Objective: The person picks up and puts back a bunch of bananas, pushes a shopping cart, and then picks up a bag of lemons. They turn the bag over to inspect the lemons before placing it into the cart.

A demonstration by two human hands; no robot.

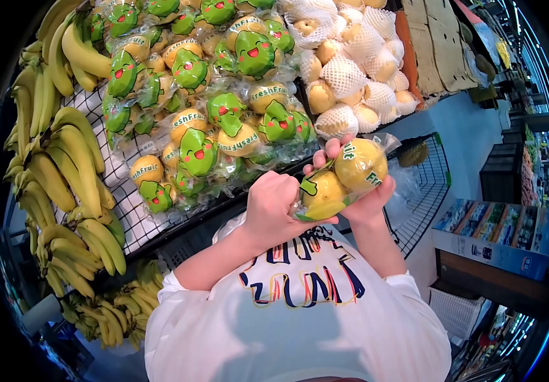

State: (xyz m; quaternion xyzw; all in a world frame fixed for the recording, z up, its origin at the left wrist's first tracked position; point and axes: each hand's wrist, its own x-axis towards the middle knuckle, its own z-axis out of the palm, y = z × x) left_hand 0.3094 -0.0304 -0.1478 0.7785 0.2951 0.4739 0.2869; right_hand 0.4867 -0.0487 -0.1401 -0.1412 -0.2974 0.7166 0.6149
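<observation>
Head view, left to right: bananas hang in bunches down the left edge of the rack; beside them a pile of bagged fruit, clear bags with green cartoon print, lies on a wire shelf; left hand is just below that pile, in front of the white T-shirt; it's curled into a near fist, closed over the left end of one bag of yellow fruit; bag holds two round yellow fruits, same print as the pile; right hand cups the bag from underneath and behind, fingers wrapped up over its top edge, so half-closed around it rather than clamped; both hands touch the bag and nothing else; bag is at chest level and looks clear of the shelf and the pile; net-wrapped fruit sits on the rack above it; further right a cardboard sheet, a black wire basket just beside the right forearm, then cartons on a low stand; status as I read it: one bag is off the display and in hand; it isn't set down in the basket or anywhere else; can't tell whether the bag's left end is sealed, the fist hides it
</observation>
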